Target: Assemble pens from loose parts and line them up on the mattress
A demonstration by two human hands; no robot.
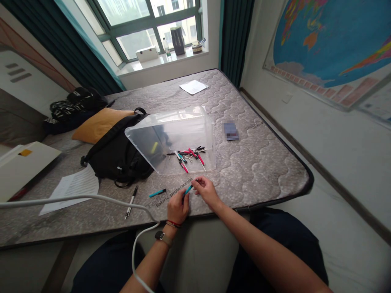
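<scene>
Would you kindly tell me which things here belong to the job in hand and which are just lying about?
In hand: teal pen held by left hand and right hand; pile of pens in the clear bin; loose teal pen and black pen on the mattress.
Lying about: black backpack; orange cushion; printed sheets; white paper near the window.

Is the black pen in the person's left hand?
No, the black pen lies loose on the mattress; the left hand and right hand both hold a teal pen.
</scene>
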